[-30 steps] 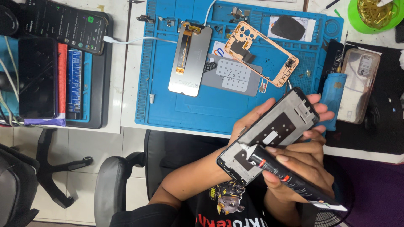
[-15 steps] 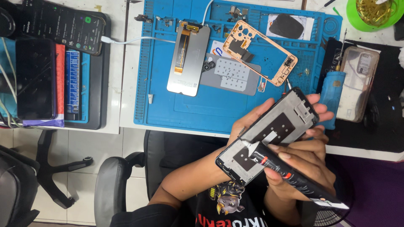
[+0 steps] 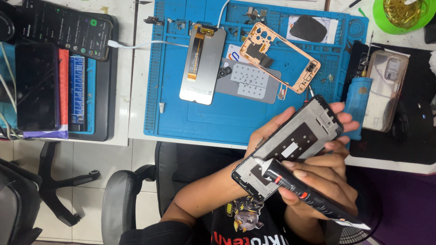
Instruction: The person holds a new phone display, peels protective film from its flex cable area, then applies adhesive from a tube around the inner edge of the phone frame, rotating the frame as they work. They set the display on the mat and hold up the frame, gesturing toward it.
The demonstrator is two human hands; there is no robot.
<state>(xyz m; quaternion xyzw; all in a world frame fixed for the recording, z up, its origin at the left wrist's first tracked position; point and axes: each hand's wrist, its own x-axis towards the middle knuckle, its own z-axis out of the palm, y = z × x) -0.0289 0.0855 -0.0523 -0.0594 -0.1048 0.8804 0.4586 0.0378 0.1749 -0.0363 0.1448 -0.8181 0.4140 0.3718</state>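
Observation:
My left hand (image 3: pixel 268 134) holds a black phone frame (image 3: pixel 290 145) from underneath, tilted, its grey inner side facing up. My right hand (image 3: pixel 324 181) grips a black glue tube (image 3: pixel 309 195) with a red band, and the tube's white tip touches the frame's lower left edge. Both hands hover over my lap, just in front of the table's edge. On the blue work mat (image 3: pixel 227 118) beyond lie a loose phone screen (image 3: pixel 203 63) with an orange flex cable, a grey plate (image 3: pixel 247 81) and an orange phone frame (image 3: pixel 279 56).
A charging phone (image 3: pixel 68 29) with a white cable and a dark phone (image 3: pixel 36 86) lie on a tray at left. A blue tool (image 3: pixel 356 102), a clear phone case (image 3: pixel 386 88) and a green bowl (image 3: pixel 404 16) sit at right. Black chairs (image 3: pixel 118 195) stand below.
The tube's tip has slid a little along the frame's lower edge. The hands and frame have stayed nearly in place.

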